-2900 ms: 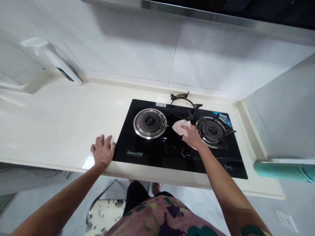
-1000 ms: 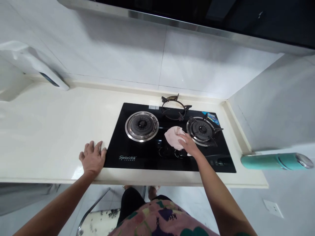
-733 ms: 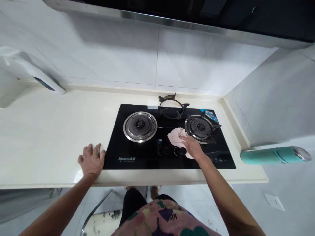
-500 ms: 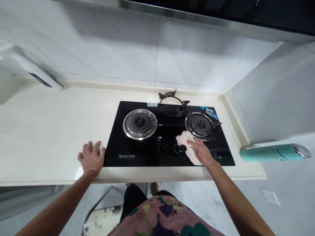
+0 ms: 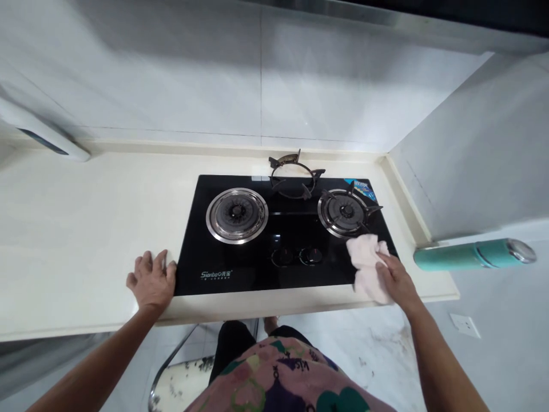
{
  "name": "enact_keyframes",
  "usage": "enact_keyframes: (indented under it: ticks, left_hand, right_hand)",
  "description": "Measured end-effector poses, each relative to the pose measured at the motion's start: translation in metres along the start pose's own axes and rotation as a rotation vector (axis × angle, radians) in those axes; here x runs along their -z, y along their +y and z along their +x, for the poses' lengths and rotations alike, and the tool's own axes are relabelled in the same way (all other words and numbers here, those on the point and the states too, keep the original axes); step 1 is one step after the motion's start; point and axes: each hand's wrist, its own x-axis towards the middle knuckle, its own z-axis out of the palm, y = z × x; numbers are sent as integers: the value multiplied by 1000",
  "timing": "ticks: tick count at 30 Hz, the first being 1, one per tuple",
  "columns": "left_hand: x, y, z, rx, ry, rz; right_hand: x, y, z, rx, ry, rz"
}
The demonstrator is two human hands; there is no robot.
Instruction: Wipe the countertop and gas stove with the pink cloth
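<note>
**Right at the hob's front corner: pink cloth [image 5: 365,264] under our right hand [image 5: 397,280]**

Down at the front right corner of the black glass hob [image 5: 257,274], the pink cloth lies bunched, partly on the glass and partly over the pale countertop [image 5: 86,229] edge. Our right hand presses on its right side, fingers closed together over the fabric. Just behind the cloth stands the right burner [image 5: 345,210] with its dark grate in place, one grate arm nearly touching the cloth. To the left, the two knobs [image 5: 295,256] sit between the burners, near the front. The left burner [image 5: 237,214] shows its bare steel ring. A loose grate [image 5: 294,174] rests at the hob's back edge, between the two burners. Our left hand [image 5: 150,280] lies flat on the countertop, fingers slightly spread, its fingertips at the hob's left front corner. Off to the right, beyond the counter's end, a teal flask [image 5: 474,254] lies sideways, well apart from the cloth. A white appliance [image 5: 43,137] leans at the far left wall.
</note>
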Motion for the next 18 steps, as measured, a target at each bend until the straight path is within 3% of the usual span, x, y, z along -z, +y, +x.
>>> enact_keyframes:
  ticks: [2,5,8,11,14,18]
  left_hand:
    - [2,1,1,-3,-9,9]
    - [3,1,2,-6,-25,20]
    - [2,0,3,-5,-26,4]
    - [0,-2,4,-23,7,-19]
    - [-2,-5,4,-38,21,-30]
    - [-3,-5,2,-29,10,-4]
  right_hand:
    - [-14,-13,9,-146,48,-153]
    - [-47,-56,4,-280,122,-367]
    - [-80,-103,-19,-127,133,-359]
    - [-101,-131,-48,67,109,-198]
    - [-104,-137,-72,124,60,1]
    - [-73,-133,-91,2,-237,289]
